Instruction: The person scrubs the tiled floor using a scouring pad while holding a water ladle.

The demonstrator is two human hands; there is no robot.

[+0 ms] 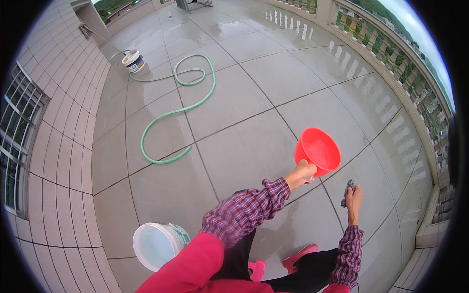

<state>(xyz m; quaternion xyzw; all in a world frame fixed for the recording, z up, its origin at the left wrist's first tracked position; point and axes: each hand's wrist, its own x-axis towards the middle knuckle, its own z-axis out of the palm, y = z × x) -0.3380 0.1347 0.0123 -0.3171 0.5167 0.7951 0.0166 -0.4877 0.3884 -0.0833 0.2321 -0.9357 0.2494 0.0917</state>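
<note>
My left hand (302,172) grips a red plastic water scoop (318,151) by its handle, held out above the wet tiled floor with its bowl facing up towards me. To the right of it, my right hand (354,199) is closed around a dark grey speckled wad (348,190); whether it is a cloth or a scouring pad I cannot tell. Most of that wad is hidden by the fingers. Left of my legs stands a white plastic bucket (155,247) with pale liquid inside. Checked sleeve covers are on both my forearms.
A green hose (161,117) lies in loops across the wet grey tiles (249,139). Farther off, a second bucket (133,61) stands by the tiled wall (69,146), near a leaning mop (85,30). A stone balustrade (395,55) runs along the right. One pink shoe (300,256) shows below me.
</note>
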